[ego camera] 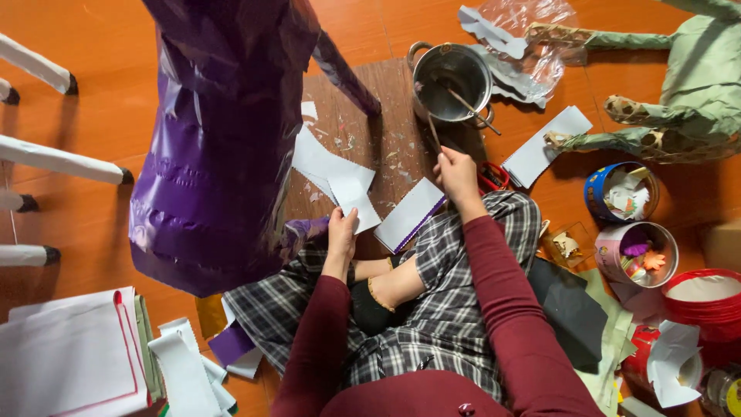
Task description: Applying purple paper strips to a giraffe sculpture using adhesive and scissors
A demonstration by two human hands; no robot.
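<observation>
Head view, seen from above, seated cross-legged on orange floor | left hand (341,232) pinching white paper strip (353,194) beside large purple figure (220,139) | right hand (457,176) closed around thin stick (432,127) reaching toward metal pot (451,77) just ahead

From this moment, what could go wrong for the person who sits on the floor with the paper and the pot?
1. The right hand holds a thin stick near the metal pot; whatever it carries might drip onto the wooden board or the checked skirt.
2. The left hand holds a white paper piece close to the large purple figure; a careless reach may knock the figure.
3. A second stick leans in the pot and might tip out.
</observation>
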